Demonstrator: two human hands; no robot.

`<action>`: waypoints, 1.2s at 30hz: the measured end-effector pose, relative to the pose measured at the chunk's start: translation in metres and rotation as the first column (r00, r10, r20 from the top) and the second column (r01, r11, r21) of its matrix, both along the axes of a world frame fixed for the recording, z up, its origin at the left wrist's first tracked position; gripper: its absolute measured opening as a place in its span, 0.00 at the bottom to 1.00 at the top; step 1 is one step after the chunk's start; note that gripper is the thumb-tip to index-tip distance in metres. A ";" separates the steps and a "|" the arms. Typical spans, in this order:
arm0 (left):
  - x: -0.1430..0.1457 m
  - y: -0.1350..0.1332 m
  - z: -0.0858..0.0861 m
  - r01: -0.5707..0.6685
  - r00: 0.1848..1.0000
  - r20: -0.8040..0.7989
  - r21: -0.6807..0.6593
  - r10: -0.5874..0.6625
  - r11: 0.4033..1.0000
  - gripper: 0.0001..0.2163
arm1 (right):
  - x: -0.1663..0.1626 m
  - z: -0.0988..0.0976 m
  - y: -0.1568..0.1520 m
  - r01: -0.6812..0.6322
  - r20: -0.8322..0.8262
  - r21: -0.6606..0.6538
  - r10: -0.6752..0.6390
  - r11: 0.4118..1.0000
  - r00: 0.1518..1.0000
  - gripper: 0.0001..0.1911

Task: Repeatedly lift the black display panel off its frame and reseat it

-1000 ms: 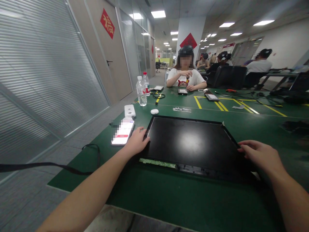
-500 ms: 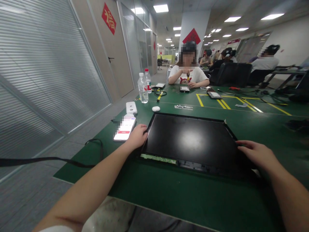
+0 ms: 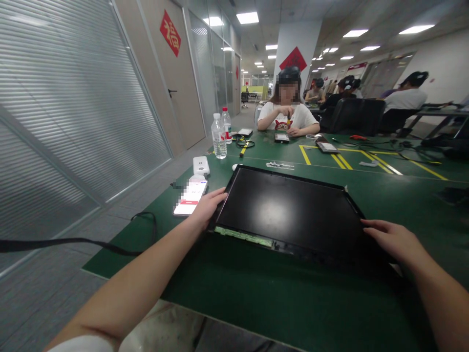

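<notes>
Broad green table surface runs from the flat black rectangular screen panel to the near edge; a lit white-screened smartphone crowds the panel's left. The left hand and right hand grasp the panel's opposite sides, over the table. Its glossy face carries pale glare; a green circuit strip lines its near edge.

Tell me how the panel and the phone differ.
The panel is dark, with one pale reflection; the phone is lit, mostly white with a red band.
The panel is much larger than the phone.
The left hand and right hand hold the panel's side edges; the phone lies on the table.
Both are flat and rectangular.
</notes>
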State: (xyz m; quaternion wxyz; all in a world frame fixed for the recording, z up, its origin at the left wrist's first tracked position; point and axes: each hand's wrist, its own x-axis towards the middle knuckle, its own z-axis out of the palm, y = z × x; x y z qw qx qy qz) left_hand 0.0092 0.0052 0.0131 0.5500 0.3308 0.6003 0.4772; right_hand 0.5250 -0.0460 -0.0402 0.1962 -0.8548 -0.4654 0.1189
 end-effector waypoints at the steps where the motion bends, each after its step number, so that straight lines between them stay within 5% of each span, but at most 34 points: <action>1: 0.001 0.000 0.000 -0.006 0.999 0.046 -0.020 0.007 1.000 0.23 | 0.001 -0.001 0.000 -0.003 -0.004 0.001 0.003 1.000 1.000 0.20; 7: -0.003 0.009 -0.014 0.098 0.966 0.239 0.024 -0.101 0.995 0.27 | 0.006 -0.008 0.002 -0.016 0.024 0.035 0.015 0.999 1.000 0.19; 17: -0.006 0.008 -0.015 0.133 0.970 0.210 -0.020 -0.126 0.991 0.43 | 0.006 -0.003 0.001 -0.005 -0.050 0.042 0.008 0.999 0.999 0.20; 36: 0.000 -0.003 0.000 0.151 0.984 0.091 0.030 -0.153 0.988 0.29 | -0.005 0.007 -0.002 -0.003 -0.118 0.020 0.005 1.000 0.993 0.23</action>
